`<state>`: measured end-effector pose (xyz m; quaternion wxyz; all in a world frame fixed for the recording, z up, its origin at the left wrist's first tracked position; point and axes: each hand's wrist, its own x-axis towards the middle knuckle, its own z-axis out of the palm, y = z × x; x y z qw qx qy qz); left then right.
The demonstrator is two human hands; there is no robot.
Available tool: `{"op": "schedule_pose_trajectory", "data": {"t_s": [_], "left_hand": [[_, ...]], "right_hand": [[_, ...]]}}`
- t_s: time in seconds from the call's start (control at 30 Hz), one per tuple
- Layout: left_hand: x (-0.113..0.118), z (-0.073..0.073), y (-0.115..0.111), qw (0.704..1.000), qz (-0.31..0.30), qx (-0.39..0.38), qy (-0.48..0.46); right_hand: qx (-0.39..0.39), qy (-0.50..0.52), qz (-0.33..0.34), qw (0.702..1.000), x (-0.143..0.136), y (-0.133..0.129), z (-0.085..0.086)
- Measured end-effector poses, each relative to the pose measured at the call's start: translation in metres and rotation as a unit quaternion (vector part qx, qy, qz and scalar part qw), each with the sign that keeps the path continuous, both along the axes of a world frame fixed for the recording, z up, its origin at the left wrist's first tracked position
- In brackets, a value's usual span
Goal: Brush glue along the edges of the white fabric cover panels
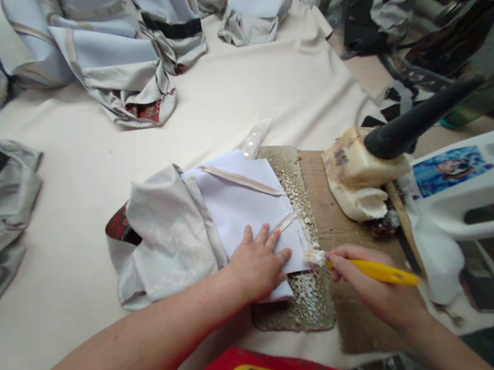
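Observation:
My left hand (258,263) lies flat with fingers spread on a white fabric panel (242,201). The panel has beige strips sewn on it and joins a crumpled silvery-grey cloth (169,239) on its left. My right hand (356,274) grips a yellow-handled brush (381,271). The whitish bristles touch the panel's right edge near its lower corner. Under that edge lies a board (313,310) crusted with white, lumpy residue. A clear plastic strip (256,138) sticks out above the panel.
A cut plastic container (349,164) with a black cone (422,120) stands on brown cardboard (351,305) at the right. Beside it are a white jug (444,212) and a dark flat phone-like object (485,277). Several similar sewn pieces (119,62) lie along the table's far and left sides.

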<state>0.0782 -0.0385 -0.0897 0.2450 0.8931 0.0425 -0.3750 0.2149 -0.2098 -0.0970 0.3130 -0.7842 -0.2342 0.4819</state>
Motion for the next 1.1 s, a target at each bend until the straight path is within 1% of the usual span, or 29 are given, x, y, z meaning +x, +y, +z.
{"op": "schedule_pose_trajectory", "data": {"t_s": [0.07,0.17,0.23,0.27,0.3,0.37,0.47,0.53,0.57,0.6,0.63,0.67,0.73,0.77,0.8,0.83,0.9,0.97,1.03,1.1], "left_hand": [[0.000,0.001,0.001,1.000,0.003,-0.004,0.001],[0.001,0.003,0.002,1.000,0.006,-0.005,0.000],[0.001,0.004,0.003,1.000,0.009,-0.004,-0.002],[0.001,0.004,0.003,1.000,0.011,-0.004,-0.002],[0.001,0.005,0.004,1.000,0.011,-0.005,-0.003],[0.001,0.005,0.005,1.000,0.012,-0.007,-0.014],[-0.001,0.003,0.008,0.999,0.015,-0.008,-0.036],[-0.001,0.005,0.008,0.999,0.020,-0.001,-0.042],[0.000,0.007,0.006,0.999,0.023,0.007,-0.042],[0.000,0.011,0.004,0.999,0.026,0.015,-0.044],[0.000,0.017,0.001,0.998,0.029,0.022,-0.046],[-0.001,0.023,-0.004,0.998,0.033,0.025,-0.048],[-0.006,0.035,-0.014,0.998,0.040,0.025,-0.037],[-0.009,0.039,-0.019,0.999,0.041,0.026,-0.024],[-0.014,0.042,-0.024,0.999,0.039,0.029,-0.010],[-0.019,0.042,-0.028,0.999,0.035,0.036,0.002],[-0.030,0.037,-0.034,0.998,0.027,0.059,0.001],[-0.037,0.029,-0.038,0.994,0.028,0.099,-0.018],[-0.038,0.023,-0.043,0.988,0.034,0.147,-0.025],[-0.033,0.023,-0.047,0.983,0.031,0.179,-0.014]], "right_hand": [[0.016,0.014,-0.004,1.000,0.006,0.018,-0.015],[0.054,-0.015,-0.028,0.998,0.018,0.054,-0.043],[0.082,-0.041,-0.048,0.995,0.023,0.071,-0.055],[0.091,-0.049,-0.053,0.993,0.023,0.075,-0.058],[0.098,-0.054,-0.053,0.992,0.021,0.074,-0.058],[0.104,-0.051,-0.035,0.993,0.011,0.061,-0.051],[0.091,-0.025,-0.009,0.996,-0.008,0.026,-0.029],[0.045,0.035,-0.009,0.998,-0.011,0.003,-0.015],[0.016,0.086,-0.026,0.996,-0.008,-0.006,-0.009],[-0.004,0.144,-0.066,0.987,-0.001,-0.014,-0.004],[-0.008,0.201,-0.130,0.971,0.008,-0.021,-0.001],[0.006,0.249,-0.211,0.945,0.019,-0.027,0.000],[0.071,0.313,-0.375,0.870,0.042,-0.039,0.000],[0.103,0.333,-0.434,0.831,0.051,-0.044,-0.001],[0.125,0.352,-0.473,0.798,0.058,-0.049,-0.002],[0.139,0.368,-0.495,0.774,0.063,-0.054,-0.003],[0.158,0.393,-0.513,0.747,0.065,-0.063,-0.002],[0.172,0.408,-0.517,0.733,0.062,-0.069,0.002],[0.182,0.420,-0.524,0.718,0.058,-0.072,0.007],[0.189,0.425,-0.529,0.710,0.056,-0.073,0.010]]}}
